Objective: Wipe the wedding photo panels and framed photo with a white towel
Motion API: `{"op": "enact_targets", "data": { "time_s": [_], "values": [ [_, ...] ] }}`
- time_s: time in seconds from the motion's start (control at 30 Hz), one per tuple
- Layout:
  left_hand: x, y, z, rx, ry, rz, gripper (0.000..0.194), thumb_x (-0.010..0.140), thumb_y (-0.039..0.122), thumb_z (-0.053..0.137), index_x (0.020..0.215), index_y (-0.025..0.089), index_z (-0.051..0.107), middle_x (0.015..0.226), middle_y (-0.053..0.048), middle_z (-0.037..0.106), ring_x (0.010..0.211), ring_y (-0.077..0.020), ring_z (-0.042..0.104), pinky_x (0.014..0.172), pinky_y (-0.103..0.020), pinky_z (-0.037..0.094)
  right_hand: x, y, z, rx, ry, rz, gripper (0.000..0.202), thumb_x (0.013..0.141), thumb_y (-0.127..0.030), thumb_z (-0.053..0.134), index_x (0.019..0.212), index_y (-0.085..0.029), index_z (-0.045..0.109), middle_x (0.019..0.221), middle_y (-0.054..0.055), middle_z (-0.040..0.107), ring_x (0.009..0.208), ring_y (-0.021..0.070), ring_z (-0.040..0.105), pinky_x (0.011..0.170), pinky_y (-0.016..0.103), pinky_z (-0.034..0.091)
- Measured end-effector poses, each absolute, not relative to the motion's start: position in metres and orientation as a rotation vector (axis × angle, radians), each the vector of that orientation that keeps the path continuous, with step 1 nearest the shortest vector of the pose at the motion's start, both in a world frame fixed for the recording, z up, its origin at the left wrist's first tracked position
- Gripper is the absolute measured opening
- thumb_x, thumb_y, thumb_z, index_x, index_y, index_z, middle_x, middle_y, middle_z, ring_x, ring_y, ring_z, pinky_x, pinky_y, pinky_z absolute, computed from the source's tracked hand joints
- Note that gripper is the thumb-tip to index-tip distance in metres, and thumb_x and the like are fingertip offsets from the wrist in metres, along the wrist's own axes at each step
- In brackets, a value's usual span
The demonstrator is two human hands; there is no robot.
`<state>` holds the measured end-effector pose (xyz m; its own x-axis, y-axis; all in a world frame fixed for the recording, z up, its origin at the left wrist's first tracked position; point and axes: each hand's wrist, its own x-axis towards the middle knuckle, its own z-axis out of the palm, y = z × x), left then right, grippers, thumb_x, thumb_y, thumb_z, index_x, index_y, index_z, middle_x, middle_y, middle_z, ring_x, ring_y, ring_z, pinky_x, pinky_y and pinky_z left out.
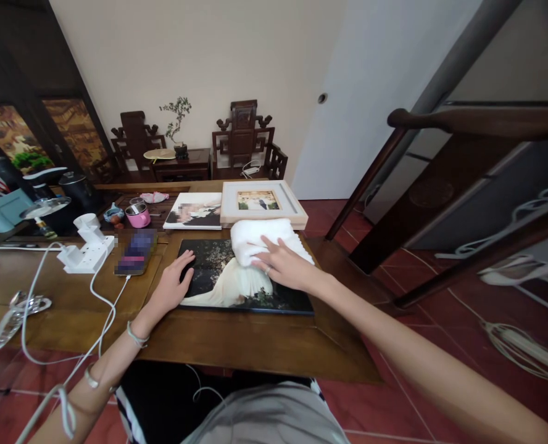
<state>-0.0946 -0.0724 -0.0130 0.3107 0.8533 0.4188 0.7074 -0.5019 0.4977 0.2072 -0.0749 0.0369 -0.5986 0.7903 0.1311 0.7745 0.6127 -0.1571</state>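
- The left hand (173, 285) rested open on the photo panel's (237, 285) left edge.
- The right hand (284, 264) — apart from it, fingers spread — lay on the white cloth (245, 238), atop the panel.
- Beyond both hands sat the framed picture (259, 200).

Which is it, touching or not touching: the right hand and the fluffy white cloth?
Touching. The head view shows the right hand lying on the white cloth, its spread fingers resting right on top.
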Motion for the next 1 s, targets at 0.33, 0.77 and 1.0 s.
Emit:
{"op": "enact_targets", "data": {
  "time_s": [0.33,0.77,1.0],
  "values": [
    [-0.093,-0.073,-0.015,2.353,1.446,0.976,0.039,0.093,0.031,0.041,0.122,0.012,0.058,0.137,-0.015,0.054,0.132,-0.0238,0.045,0.112,-0.046,0.034,0.202,-0.171,0.022,-1.175,-2.65,0.015,0.037,0.098,-0.029,0.038,0.091,-0.018,0.072,0.149,0.008,0.039,0.141,0.0394,0.014,0.108,0.069,0.02],
    [-0.093,-0.073,-0.015,2.344,1.433,0.973,0.04,0.092,0.032,0.041,0.122,0.013,0.058,0.137,-0.015,0.053,0.132,-0.0242,0.045,0.112,-0.047,0.033,0.18,-0.118,0.042,-1.287,-2.677,0.24,0.038,0.099,-0.036,0.035,0.115,-0.022,0.067,0.149,0.008,0.039,0.14,0.0407,0.02,0.103,0.069,0.026],
    [-0.093,-0.074,-0.014,2.347,1.449,0.968,0.039,0.092,0.031,0.041,0.123,0.013,0.058,0.137,-0.014,0.053,0.132,-0.023,0.045,0.112,-0.046,0.034,0.167,-0.061,0.038,-1.367,-2.633,0.071,0.043,0.101,-0.036,0.029,0.116,-0.018,0.065,0.147,0.009,0.042,0.136,0.0393,0.027,0.1,0.067,0.03]
  ]
}}
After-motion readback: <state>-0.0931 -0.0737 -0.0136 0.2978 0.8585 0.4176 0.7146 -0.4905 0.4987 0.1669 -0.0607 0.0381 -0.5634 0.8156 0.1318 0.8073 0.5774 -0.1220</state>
